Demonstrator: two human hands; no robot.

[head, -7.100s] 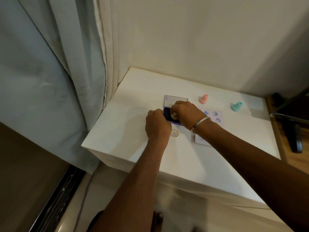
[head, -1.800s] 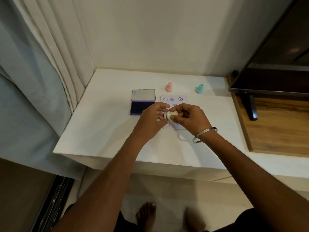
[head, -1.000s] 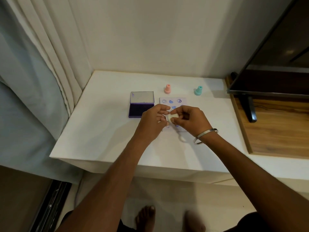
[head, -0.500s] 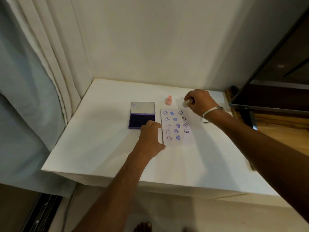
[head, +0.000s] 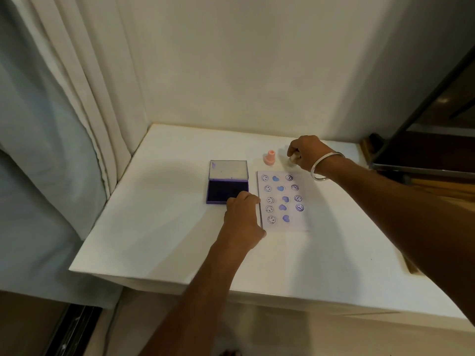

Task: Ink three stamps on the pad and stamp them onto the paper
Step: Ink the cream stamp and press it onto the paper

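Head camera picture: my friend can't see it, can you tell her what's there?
A right hand sets a pale stamp beside a pink stamp on a white table. The left hand rests between an open purple ink pad and stamped paper.

Head view, angled down over table (head: 159, 242)

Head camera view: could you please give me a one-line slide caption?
Right hand sets a cream stamp beside the pink stamp; left hand rests between ink pad and stamped paper.
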